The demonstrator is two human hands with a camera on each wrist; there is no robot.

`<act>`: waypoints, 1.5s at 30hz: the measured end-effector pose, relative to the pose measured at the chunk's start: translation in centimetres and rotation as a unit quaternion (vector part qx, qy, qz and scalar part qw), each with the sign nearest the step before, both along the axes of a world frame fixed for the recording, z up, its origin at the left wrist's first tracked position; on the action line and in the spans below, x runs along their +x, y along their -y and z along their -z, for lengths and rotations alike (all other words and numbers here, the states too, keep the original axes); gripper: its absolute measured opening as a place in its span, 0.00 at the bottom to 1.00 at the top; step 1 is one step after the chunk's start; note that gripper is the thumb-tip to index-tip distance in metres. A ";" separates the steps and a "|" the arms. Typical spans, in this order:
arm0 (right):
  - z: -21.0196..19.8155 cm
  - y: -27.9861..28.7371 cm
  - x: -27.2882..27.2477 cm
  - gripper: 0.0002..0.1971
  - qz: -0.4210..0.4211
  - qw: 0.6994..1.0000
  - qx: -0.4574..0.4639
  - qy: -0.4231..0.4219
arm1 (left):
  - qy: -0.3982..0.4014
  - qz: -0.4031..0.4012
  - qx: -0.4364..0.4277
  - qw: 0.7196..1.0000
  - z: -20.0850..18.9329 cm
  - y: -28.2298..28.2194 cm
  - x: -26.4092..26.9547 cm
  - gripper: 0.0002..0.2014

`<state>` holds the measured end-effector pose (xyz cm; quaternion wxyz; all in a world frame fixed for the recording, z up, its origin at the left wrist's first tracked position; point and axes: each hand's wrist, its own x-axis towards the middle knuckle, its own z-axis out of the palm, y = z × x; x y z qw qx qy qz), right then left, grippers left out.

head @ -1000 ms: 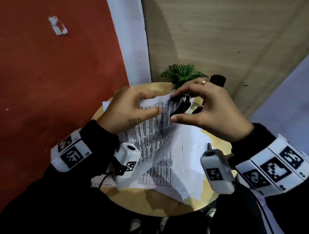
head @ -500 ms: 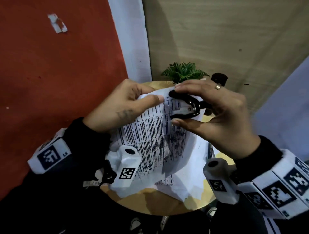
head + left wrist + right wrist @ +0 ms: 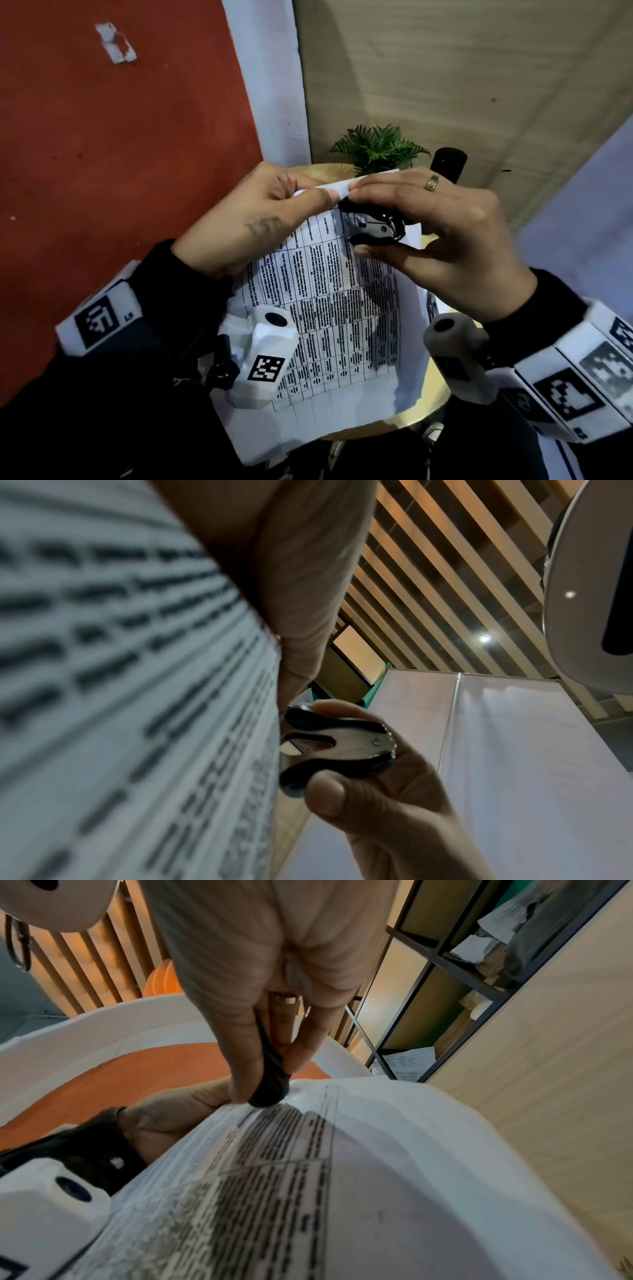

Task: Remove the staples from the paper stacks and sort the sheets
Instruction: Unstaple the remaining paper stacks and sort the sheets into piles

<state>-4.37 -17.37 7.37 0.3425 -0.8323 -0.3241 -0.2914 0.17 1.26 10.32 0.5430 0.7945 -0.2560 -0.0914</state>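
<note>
I am working over the round wooden counter (image 3: 329, 169) that is filling the lower middle of the head view, with the paper stack (image 3: 342, 308) lifted off it and hanging down the centre of the frame, its long axis running from the top edge near my fingers to the bottom edge near my lap. My left hand (image 3: 253, 216), at centre left, is pinching the stack's top corner, thumb on the printed face and fingers behind. My right hand (image 3: 445, 233), at centre right, is closing its grip on the black staple remover (image 3: 375, 224), forefinger on the upper lever and thumb under the lower one. The remover is lying roughly level, its jaws pointing toward frame left and meeting the paper just right of my left thumb tip, so the right hand is the nearer one to the staple. In the left wrist view the jaws are pressing into the sheet edge. I cannot make out the staple itself. I judge the pull should go rightward, away from my left pinch.
</note>
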 end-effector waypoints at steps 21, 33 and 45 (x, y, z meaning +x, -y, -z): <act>-0.2 -0.1 -0.3 0.21 -0.016 0.999 0.042 -0.013 | -0.014 0.000 -0.013 1.000 -0.4 0.2 -0.5 0.14; -0.2 -0.5 0.0 0.14 0.016 1.000 0.014 0.018 | -0.020 0.011 -0.022 1.000 -0.6 0.4 -0.7 0.18; -0.4 -0.5 -0.3 0.16 -0.009 0.988 0.142 -0.064 | -0.060 0.062 -0.132 0.987 -0.7 0.1 -1.2 0.06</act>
